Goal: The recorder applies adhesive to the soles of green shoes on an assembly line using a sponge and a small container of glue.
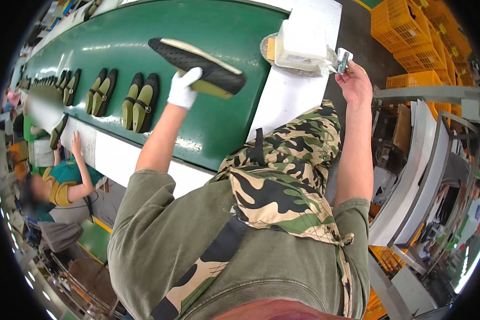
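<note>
Shoe point(210, 68), black and olive green, was up in the gloved left hand point(185, 88), tilted above a green work surface point(208, 136); the white-gloved fingers were closed on its olive lower part, while its black textured face was turned to the camera and a cream strip ran along its upper edge; the bare right hand point(356, 82), out past the far end of the surface, had thumb and fingertips pinched together on a small white-and-teal object point(344, 61), its kind hard to tell; just beside that object lay some crumpled whitish material point(328, 65), next to a white tub point(304, 40); the tub bore a small printed label point(304, 57), its lettering too small to make out; the tub stood on a grey tray point(265, 49), with a yellow-orange block point(271, 49) at its left side, all upon a white tabletop point(282, 98); left of the gloved hand, a near pair of shoes point(140, 106) stood on the green surface, with round ornaments, and a second pair point(101, 93) stood beyond it, others trailing off in a row; a white ledge point(124, 165) ran along the near edge, and at far left a co-worker point(64, 186) had a raised hand point(77, 144) near it; the wearer had on a camouflage apron point(282, 202); orange crates point(402, 29) were stacked at upper right
</note>
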`<action>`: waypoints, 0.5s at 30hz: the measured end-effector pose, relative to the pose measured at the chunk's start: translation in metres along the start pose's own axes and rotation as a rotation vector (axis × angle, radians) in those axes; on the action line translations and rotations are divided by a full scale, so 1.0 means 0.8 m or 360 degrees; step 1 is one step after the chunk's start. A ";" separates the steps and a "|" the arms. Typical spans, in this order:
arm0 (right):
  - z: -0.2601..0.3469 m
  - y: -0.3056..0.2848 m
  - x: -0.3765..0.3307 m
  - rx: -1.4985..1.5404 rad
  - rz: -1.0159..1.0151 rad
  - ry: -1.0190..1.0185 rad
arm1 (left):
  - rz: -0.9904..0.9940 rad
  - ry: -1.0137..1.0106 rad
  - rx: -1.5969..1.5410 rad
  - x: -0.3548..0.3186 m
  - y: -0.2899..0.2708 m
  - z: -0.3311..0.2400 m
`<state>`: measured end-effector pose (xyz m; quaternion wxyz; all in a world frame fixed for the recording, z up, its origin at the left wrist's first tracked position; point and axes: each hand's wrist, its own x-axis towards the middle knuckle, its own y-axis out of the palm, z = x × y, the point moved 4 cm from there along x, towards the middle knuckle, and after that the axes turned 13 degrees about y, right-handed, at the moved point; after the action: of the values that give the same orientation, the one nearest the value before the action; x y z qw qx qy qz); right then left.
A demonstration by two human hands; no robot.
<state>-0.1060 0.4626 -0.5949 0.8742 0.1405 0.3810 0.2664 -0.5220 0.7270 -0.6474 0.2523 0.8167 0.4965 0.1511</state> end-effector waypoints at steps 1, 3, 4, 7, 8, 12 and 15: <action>-0.006 0.028 -0.015 -0.0091 0.0078 -0.0035 | 0.0073 0.0188 0.0121 -0.005 0.025 -0.006; -0.022 0.085 -0.050 -0.0211 0.0179 -0.0107 | 0.0155 0.0363 0.0231 -0.018 0.072 -0.024; -0.027 0.096 -0.053 -0.0288 0.0186 -0.0163 | 0.0384 0.0617 0.0384 -0.021 0.107 -0.043; -0.043 0.136 -0.074 -0.0408 0.0323 -0.0242 | 0.0812 0.1274 0.0870 -0.034 0.161 -0.069; -0.049 0.148 -0.081 -0.0457 0.0342 -0.0260 | 0.0886 0.1472 0.1109 -0.040 0.172 -0.074; -0.054 0.166 -0.097 -0.0535 0.0388 -0.0395 | 0.1031 0.1279 0.1212 -0.048 0.193 -0.076; -0.055 0.167 -0.103 -0.0551 0.0358 -0.0401 | 0.1126 0.1253 0.1331 -0.057 0.204 -0.090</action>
<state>-0.2336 0.5269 -0.5159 0.8906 0.0623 0.1995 0.4038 -0.4591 0.6431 -0.4958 -0.3496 0.8430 0.2708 0.3061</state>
